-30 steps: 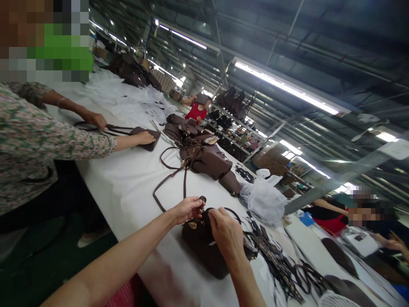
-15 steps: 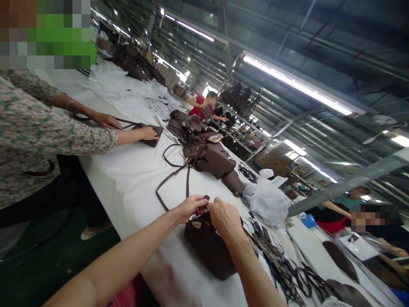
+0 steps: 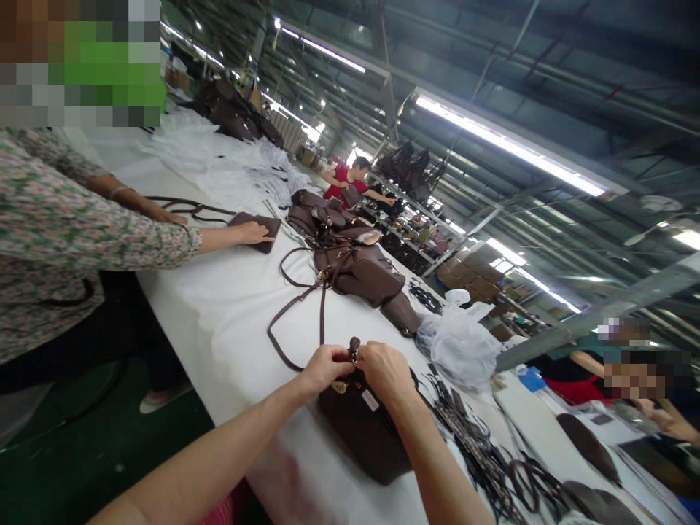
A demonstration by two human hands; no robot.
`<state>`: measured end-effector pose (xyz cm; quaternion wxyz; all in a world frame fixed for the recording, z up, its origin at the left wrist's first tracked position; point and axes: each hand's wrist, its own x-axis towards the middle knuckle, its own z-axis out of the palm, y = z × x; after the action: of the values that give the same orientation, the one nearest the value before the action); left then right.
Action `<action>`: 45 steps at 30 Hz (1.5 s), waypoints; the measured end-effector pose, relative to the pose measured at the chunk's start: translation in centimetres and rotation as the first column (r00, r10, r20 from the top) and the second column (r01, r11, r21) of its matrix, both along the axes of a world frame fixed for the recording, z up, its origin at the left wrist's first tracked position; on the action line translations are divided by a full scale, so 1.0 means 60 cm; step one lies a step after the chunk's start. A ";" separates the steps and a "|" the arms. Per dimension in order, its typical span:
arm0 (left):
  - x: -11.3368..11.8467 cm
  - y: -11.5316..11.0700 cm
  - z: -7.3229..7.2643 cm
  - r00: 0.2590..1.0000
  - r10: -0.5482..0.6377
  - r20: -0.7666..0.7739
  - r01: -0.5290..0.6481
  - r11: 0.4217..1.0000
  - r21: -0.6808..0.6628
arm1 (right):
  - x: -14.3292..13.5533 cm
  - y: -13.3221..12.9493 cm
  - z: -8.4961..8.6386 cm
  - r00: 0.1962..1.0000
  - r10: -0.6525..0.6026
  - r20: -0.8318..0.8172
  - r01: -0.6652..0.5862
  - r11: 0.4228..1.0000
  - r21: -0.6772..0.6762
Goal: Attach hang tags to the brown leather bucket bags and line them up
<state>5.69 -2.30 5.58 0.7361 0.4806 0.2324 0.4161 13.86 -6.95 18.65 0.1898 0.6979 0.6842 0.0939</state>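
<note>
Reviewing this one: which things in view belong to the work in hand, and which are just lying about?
Work in hand:
left hand and right hand, both at a dark strap piece
dark brown bag below them, with a white label

Lying about:
pile of brown bags
crumpled translucent plastic
bundle of dark strips

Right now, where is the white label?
In the head view, low and slightly right of centre, the white label is on the dark bag, near the right hand.

L hand (image 3: pixel 322 369) & R hand (image 3: pixel 387 370) nearly tog., fingers (image 3: pixel 337 354) curled in pinch grips; R back-of-hand up. Bare L forearm (image 3: pixel 230 440) angled fwd-right, R forearm (image 3: pixel 438 453) fwd-left.
</note>
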 end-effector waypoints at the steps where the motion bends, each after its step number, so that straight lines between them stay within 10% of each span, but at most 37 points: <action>1: 0.003 -0.002 -0.004 0.999 0.040 -0.021 -0.039 0.999 0.016 | 0.000 -0.001 -0.002 1.000 -0.003 -0.009 0.003 1.000 0.009; 13: -0.051 0.017 0.041 0.975 0.202 -0.093 -0.160 0.928 0.336 | 0.025 -0.013 0.004 0.868 0.117 -0.483 -0.042 0.986 0.164; 18: -0.054 0.016 0.059 0.982 0.174 -0.078 -0.130 0.911 0.392 | 0.019 -0.004 0.002 0.894 0.148 -0.422 -0.082 0.982 0.169; 45: -0.010 0.011 0.039 0.991 0.127 0.050 -0.131 0.987 0.097 | 0.051 0.005 -0.050 0.778 0.237 -0.581 -0.022 0.936 0.352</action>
<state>5.10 -1.62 7.92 0.6876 0.4914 0.2258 0.4845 16.91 -6.64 15.64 -0.1683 0.6620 0.7303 -0.0137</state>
